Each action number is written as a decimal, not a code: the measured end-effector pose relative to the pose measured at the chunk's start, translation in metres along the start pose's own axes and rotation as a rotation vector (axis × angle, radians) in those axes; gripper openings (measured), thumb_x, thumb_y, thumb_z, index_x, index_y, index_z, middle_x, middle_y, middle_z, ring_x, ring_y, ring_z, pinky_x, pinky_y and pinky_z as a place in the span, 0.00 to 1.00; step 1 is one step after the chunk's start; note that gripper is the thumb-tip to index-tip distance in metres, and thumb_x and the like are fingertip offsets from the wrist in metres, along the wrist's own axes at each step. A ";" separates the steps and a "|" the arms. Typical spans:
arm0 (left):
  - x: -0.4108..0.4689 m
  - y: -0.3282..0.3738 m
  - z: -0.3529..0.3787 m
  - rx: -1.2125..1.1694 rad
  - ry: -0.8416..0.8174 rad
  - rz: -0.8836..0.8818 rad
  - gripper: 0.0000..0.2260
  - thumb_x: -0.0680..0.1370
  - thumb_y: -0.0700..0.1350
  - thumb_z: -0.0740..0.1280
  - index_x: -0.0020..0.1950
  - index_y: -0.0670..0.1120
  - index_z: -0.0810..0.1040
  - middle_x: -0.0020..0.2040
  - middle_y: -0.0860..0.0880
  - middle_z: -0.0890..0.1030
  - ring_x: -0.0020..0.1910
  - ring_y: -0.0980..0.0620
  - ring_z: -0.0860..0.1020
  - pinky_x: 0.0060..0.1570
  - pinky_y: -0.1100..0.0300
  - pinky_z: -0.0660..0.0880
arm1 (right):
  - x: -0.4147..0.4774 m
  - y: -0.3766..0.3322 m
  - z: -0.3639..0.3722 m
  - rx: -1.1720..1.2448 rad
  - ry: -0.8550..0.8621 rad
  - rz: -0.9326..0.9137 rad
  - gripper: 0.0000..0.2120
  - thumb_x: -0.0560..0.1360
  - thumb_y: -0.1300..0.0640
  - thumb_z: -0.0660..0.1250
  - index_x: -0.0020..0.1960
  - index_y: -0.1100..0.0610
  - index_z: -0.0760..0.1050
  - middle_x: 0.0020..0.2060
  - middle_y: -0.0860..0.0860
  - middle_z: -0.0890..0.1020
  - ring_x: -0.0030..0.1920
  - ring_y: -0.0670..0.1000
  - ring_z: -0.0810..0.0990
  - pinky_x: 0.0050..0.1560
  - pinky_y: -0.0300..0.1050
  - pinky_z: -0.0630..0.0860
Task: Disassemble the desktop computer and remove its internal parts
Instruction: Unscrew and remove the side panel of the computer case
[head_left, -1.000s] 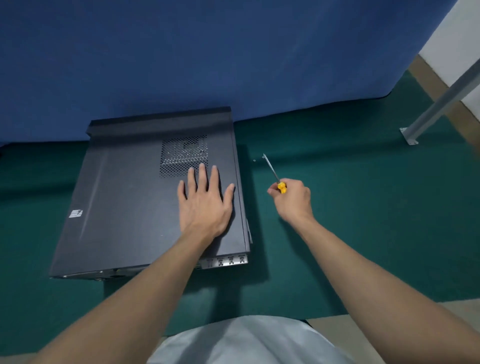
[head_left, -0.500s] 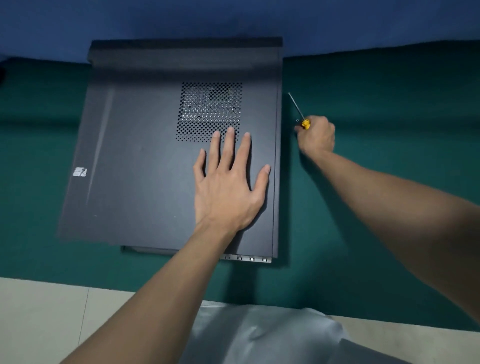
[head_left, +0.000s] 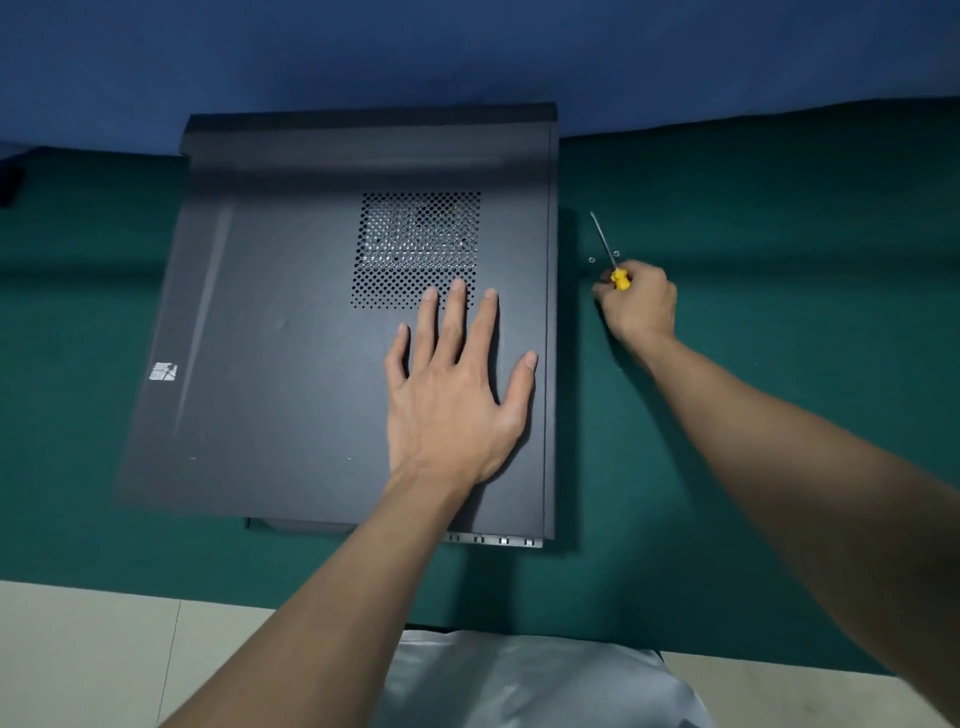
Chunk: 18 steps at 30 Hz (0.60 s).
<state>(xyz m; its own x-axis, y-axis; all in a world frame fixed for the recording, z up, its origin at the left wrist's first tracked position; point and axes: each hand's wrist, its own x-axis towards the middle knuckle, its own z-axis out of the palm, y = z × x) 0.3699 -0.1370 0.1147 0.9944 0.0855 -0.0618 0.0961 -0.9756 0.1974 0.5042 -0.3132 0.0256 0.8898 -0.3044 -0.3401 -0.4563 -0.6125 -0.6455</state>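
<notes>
Desktop computer (head_left: 311, 338) lies on its side on the green mat (head_left: 779, 234), left of centre, far end up against the blue backdrop (head_left: 467, 52). Dark side panel (head_left: 270, 415) faces up at you, on the case.

Your left hand (head_left: 452, 384) rests flat on that panel, right half. Fingers straight and spread wide, holding nothing. Three fingertips touch the near edge of the vent grille (head_left: 415, 239); thumb reaches toward the panel's right edge.

Your right hand (head_left: 639, 306) sits over the mat just beside the case's right flank, apart from it. Fingers curled round the yellow handle of the screwdriver (head_left: 605, 244); thin metal shaft points away from you, leaning a little left.

Two small screws (head_left: 591, 260) lie on the mat, one on each side of the shaft, just past your knuckles.

White sticker (head_left: 163, 372) near the panel's left edge. A slotted metal edge shows under the panel's near right corner.

Pale floor (head_left: 78, 649) borders the mat's near side; light garment (head_left: 519, 686) at the bottom of the view
</notes>
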 end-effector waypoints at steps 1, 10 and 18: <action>0.000 0.000 0.000 0.003 -0.001 0.000 0.30 0.80 0.65 0.46 0.79 0.54 0.53 0.80 0.51 0.51 0.79 0.51 0.45 0.76 0.47 0.46 | -0.011 0.004 -0.002 0.023 0.009 0.012 0.07 0.72 0.56 0.65 0.45 0.58 0.78 0.41 0.57 0.81 0.45 0.59 0.76 0.46 0.48 0.75; -0.001 0.001 0.000 -0.005 0.014 0.007 0.30 0.79 0.65 0.47 0.79 0.54 0.56 0.80 0.51 0.53 0.79 0.51 0.46 0.75 0.48 0.46 | -0.123 0.064 0.014 -0.347 0.001 -0.151 0.09 0.79 0.59 0.58 0.54 0.63 0.73 0.50 0.59 0.74 0.47 0.60 0.73 0.51 0.53 0.70; 0.000 -0.002 -0.002 -0.058 0.027 0.035 0.30 0.79 0.64 0.49 0.78 0.52 0.58 0.80 0.50 0.54 0.79 0.51 0.47 0.75 0.48 0.45 | -0.152 0.065 -0.003 -0.383 -0.011 -0.142 0.12 0.79 0.56 0.62 0.58 0.62 0.75 0.54 0.59 0.77 0.55 0.61 0.72 0.54 0.52 0.71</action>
<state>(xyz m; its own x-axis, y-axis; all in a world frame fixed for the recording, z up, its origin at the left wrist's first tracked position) 0.3695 -0.1349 0.1161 0.9980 0.0577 -0.0272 0.0628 -0.9647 0.2557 0.3388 -0.3084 0.0372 0.9424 -0.1906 -0.2749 -0.2898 -0.8757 -0.3862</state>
